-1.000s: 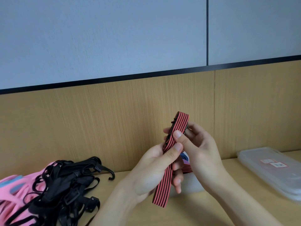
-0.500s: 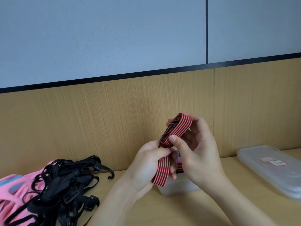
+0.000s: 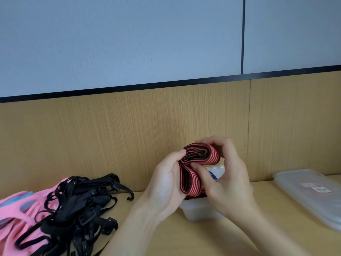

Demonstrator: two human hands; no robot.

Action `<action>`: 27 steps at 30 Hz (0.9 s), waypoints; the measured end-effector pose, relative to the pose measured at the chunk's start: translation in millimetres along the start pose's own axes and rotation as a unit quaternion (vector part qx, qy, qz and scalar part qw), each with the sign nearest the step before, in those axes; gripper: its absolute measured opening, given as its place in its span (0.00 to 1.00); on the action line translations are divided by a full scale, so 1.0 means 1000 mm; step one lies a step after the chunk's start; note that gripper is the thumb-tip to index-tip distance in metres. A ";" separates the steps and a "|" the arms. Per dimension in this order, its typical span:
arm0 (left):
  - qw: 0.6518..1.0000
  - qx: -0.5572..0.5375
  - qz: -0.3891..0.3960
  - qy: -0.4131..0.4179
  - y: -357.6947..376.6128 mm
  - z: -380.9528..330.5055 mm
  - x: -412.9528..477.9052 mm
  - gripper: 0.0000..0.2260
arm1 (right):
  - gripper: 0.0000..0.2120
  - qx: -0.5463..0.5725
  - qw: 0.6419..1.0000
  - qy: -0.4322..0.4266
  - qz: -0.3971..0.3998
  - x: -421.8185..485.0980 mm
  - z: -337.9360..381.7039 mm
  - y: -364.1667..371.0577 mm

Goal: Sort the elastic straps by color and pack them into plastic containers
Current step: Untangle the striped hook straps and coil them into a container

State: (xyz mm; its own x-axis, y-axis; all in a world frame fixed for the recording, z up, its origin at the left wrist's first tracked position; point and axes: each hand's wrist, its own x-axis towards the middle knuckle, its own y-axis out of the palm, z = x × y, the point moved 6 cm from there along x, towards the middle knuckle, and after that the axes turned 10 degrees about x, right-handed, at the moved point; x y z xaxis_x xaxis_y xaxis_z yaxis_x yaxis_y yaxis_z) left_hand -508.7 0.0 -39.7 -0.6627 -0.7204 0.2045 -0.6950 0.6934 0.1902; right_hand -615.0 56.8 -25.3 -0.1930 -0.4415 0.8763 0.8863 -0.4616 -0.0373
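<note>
The left grip (image 3: pixel 166 182) and the right grip (image 3: pixel 227 179) both clasp a folded red-and-black striped strap (image 3: pixel 202 157), held just above a clear plastic container (image 3: pixel 201 212) on the desk (image 3: pixel 184 239). A blue strap (image 3: pixel 214 176) shows inside the container. Black straps (image 3: pixel 79 204) lie heaped over pink straps (image 3: pixel 13 211) at the left, and a lid (image 3: pixel 310 194) lies at the right.

The left hand (image 3: pixel 166 183) and right hand (image 3: pixel 228 183) are hiding most of the clear box (image 3: pixel 195 211) and part of the red striped strap (image 3: pixel 211 156). The lid (image 3: pixel 304 197) at right and the pink things (image 3: pixel 14 217) and black straps (image 3: pixel 77 204) at lower left are running off the edges. The lid's stickers (image 3: pixel 315 188) are looking blurry.
</note>
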 end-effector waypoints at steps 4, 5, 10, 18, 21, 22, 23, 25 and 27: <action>0.999 -0.014 -0.039 0.003 -0.008 -0.001 0.001 0.21 | 0.24 -0.020 1.000 0.004 0.024 -0.003 -0.002 0.005; 0.999 -0.020 -0.046 0.006 -0.009 0.000 0.001 0.21 | 0.24 -0.022 0.999 0.004 0.028 -0.003 -0.001 0.006; 0.993 -0.076 -0.083 0.040 -0.018 -0.009 0.002 0.28 | 0.18 -0.022 0.997 0.012 0.073 -0.007 -0.003 0.011; 0.982 -0.144 -0.084 0.088 -0.026 -0.018 0.000 0.17 | 0.27 -0.060 0.989 0.046 0.125 -0.015 -0.014 0.024; 0.983 -0.129 -0.076 0.104 -0.024 -0.018 0.002 0.15 | 0.22 -0.061 0.995 0.012 0.080 -0.012 -0.010 0.019; 0.985 -0.122 -0.068 0.105 -0.022 -0.017 0.002 0.16 | 0.21 -0.057 0.996 0.007 0.067 -0.011 -0.009 0.017; 0.987 -0.107 -0.063 0.103 -0.021 -0.017 0.003 0.17 | 0.20 -0.053 0.997 0.006 0.055 -0.010 -0.008 0.016; 0.991 -0.050 -0.067 0.102 -0.023 -0.014 0.005 0.18 | 0.20 -0.047 0.998 0.012 0.032 -0.008 -0.009 0.012; 0.992 0.017 -0.076 0.104 -0.025 -0.011 0.006 0.17 | 0.21 -0.044 0.999 0.024 0.014 -0.007 -0.010 0.006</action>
State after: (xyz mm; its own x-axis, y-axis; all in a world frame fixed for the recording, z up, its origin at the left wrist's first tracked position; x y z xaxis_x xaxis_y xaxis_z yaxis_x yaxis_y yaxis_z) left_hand -492.4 -21.9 -32.2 -0.4811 -0.7948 0.3699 -0.7935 0.5742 0.2017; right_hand -612.6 48.7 -36.3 -0.1918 -0.4907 0.8499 0.8513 -0.5141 -0.1047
